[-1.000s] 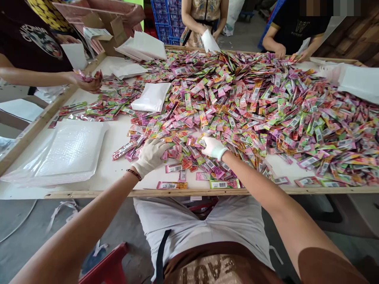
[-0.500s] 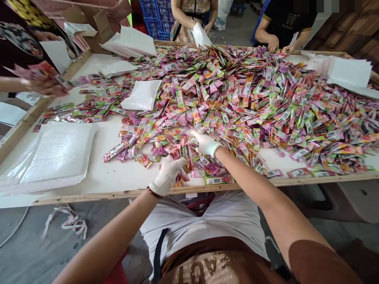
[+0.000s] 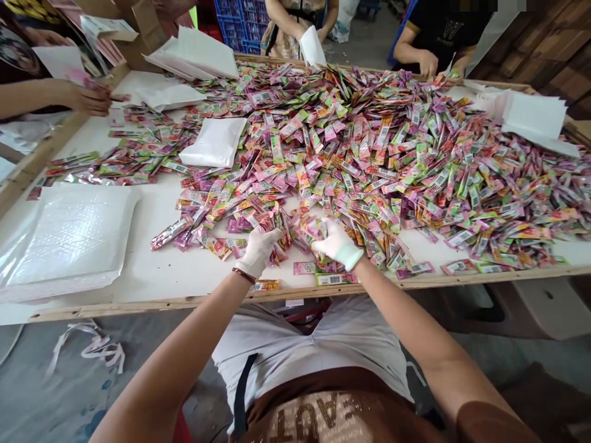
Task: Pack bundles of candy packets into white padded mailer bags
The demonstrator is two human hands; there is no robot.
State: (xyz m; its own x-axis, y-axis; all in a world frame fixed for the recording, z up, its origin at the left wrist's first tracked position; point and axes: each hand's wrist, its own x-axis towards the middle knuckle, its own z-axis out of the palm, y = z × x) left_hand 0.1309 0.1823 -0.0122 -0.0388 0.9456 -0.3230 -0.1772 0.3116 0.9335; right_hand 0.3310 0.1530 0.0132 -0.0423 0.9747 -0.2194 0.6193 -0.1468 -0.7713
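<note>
A big heap of small stick sachets (image 3: 341, 147) in pink, purple, green and orange covers the white tabletop (image 3: 170, 277). My left hand (image 3: 258, 251), in a white glove, is closed around a bunch of sachets (image 3: 273, 220) at the near edge of the heap. To its right, my gloved right hand (image 3: 340, 243) has its fingers curled round several sachets (image 3: 312, 227). A gap separates the two hands. Loose sachets lie just below them, near the table's front edge.
At the left lies a stack of white bubble mailers (image 3: 76, 231). One padded envelope (image 3: 215, 143) rests on the heap. More envelopes stand at the back left and right (image 3: 535, 114). A co-worker's hand (image 3: 92, 98) reaches in at left; two other people stand across the wooden-rimmed table.
My right hand has drawn back toward me and now grips sachets. My left hand, still holding its bunch, has shifted slightly left and away from me. The co-worker's hand at left moved farther back.
</note>
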